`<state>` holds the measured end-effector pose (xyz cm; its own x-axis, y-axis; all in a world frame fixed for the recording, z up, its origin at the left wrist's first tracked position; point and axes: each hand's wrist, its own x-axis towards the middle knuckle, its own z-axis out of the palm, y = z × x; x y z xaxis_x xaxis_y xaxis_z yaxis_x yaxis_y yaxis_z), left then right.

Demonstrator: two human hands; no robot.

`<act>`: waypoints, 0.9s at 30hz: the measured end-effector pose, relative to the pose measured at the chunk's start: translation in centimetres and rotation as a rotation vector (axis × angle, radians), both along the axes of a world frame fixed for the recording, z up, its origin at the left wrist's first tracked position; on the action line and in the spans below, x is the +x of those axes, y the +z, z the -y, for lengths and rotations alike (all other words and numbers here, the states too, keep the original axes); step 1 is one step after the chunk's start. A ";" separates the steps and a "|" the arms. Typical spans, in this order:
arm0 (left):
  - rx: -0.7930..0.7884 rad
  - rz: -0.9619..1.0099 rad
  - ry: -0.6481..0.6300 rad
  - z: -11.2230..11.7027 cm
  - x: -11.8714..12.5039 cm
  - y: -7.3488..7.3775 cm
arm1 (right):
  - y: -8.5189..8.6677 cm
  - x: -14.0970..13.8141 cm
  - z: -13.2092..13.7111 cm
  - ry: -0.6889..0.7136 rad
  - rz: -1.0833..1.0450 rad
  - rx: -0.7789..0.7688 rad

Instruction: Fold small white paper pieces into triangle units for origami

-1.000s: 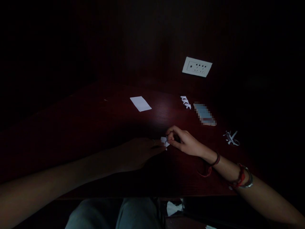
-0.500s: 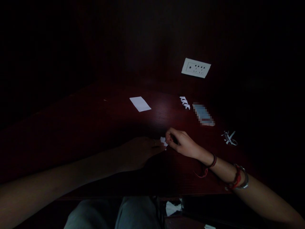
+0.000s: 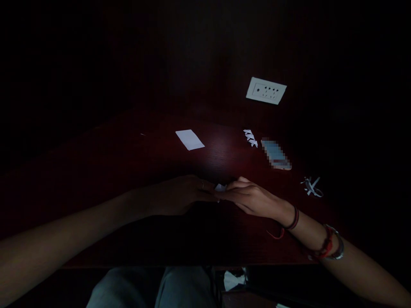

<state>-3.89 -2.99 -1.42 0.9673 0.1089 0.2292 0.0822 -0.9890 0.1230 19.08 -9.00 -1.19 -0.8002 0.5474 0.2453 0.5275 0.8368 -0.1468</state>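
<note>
A small piece of folded white paper (image 3: 220, 187) lies on the dark red table, between the fingertips of both hands. My left hand (image 3: 189, 193), with a ring on one finger, holds it from the left. From the right, my right hand (image 3: 252, 194) reaches over with its index finger extended and its fingertips pressing at the paper's near edge. Most of the paper is covered by my fingers. A flat white sheet of paper (image 3: 190, 140) rests farther back. Behind my right hand stands a zigzag row of small folded paper pieces (image 3: 250, 138).
A phone (image 3: 276, 155), blurred out, lies right of the folded row. Thin curled paper strips (image 3: 311, 187) sit at the far right. A white wall socket (image 3: 266, 90) is on the back panel. Below the table edge, my knees (image 3: 183, 286) and some crumpled white paper (image 3: 233, 280) show.
My right hand has turned and flattened from a curled pinch, its index finger now stretched leftward onto the paper. My left hand has shifted slightly left and away from me.
</note>
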 end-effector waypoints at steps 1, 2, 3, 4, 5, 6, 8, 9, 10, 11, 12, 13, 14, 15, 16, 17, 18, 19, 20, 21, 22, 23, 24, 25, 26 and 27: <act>-0.001 0.008 0.000 0.0 0.0 -0.1 | 0.0 -0.1 0.0 0.006 0.019 0.009; 0.002 0.013 0.003 0.1 0.0 -0.1 | 0.1 -0.2 0.0 0.004 0.034 0.017; 0.006 0.014 0.009 0.1 0.1 -0.2 | 0.2 -0.2 0.0 -0.002 0.049 0.021; 0.010 0.010 0.015 0.2 0.1 -0.2 | 0.2 -0.3 0.0 -0.010 0.060 0.026; 0.017 0.005 0.020 0.2 0.1 -0.2 | 0.3 -0.2 0.0 -0.017 0.067 0.032; 0.024 0.000 0.026 0.3 0.0 -0.1 | 0.3 -0.2 0.0 -0.023 0.072 0.038; 0.033 -0.013 0.038 0.3 0.0 0.0 | 0.3 0.1 0.0 -0.029 0.077 0.048; 0.036 -0.017 0.045 0.3 0.0 0.0 | 0.2 0.3 0.0 -0.026 0.074 0.052; 0.038 -0.019 0.049 0.3 -0.1 0.1 | 0.1 0.4 0.0 -0.024 0.064 0.055; 0.037 -0.023 0.050 0.3 -0.1 0.1 | 0.0 0.5 0.0 -0.022 0.049 0.055; 0.033 -0.027 0.047 0.3 -0.1 0.1 | 0.0 0.7 0.0 -0.022 0.027 0.051; 0.029 -0.033 0.043 0.3 -0.1 0.2 | -0.1 0.8 -0.1 -0.027 0.001 0.044; 0.025 -0.039 0.040 0.3 -0.1 0.2 | -0.2 0.9 -0.1 -0.033 -0.027 0.032; 0.021 -0.047 0.037 0.3 -0.2 0.3 | -0.2 0.9 -0.1 -0.043 -0.059 0.016; 0.019 -0.055 0.035 0.3 -0.1 0.3 | -0.2 0.9 -0.2 -0.054 -0.096 -0.003; 0.019 -0.064 0.035 0.3 -0.1 0.4 | -0.2 0.9 -0.4 -0.070 -0.141 -0.023; 0.022 -0.071 0.035 0.3 -0.1 0.5 | -0.2 0.9 -0.6 -0.096 -0.196 -0.041; 0.028 -0.078 0.035 0.3 0.0 0.5 | -0.2 0.7 -0.9 -0.139 -0.256 -0.063; 0.033 -0.083 0.036 0.3 0.0 0.6 | -0.2 0.6 -1.2 -0.191 -0.319 -0.088; 0.038 -0.087 0.038 0.4 0.1 0.6 | -0.3 0.4 -1.5 -0.246 -0.375 -0.121; 0.042 -0.089 0.042 0.4 0.1 0.7 | -0.3 0.2 -1.8 -0.299 -0.419 -0.162; 0.043 -0.092 0.049 0.5 0.2 0.7 | -0.4 0.0 -2.2 -0.338 -0.452 -0.212; 0.045 -0.096 0.056 0.5 0.2 0.7 | -0.5 -0.3 -2.4 -0.361 -0.473 -0.272; 0.048 -0.100 0.062 0.6 0.3 0.8 | -0.6 -0.4 -2.7 -0.369 -0.487 -0.337; 0.052 -0.102 0.068 0.7 0.3 0.8 | -0.7 -0.6 -2.8 -0.374 -0.502 -0.401; 0.058 -0.104 0.071 0.7 0.3 0.8 | -0.7 -0.7 -2.9 -0.380 -0.518 -0.462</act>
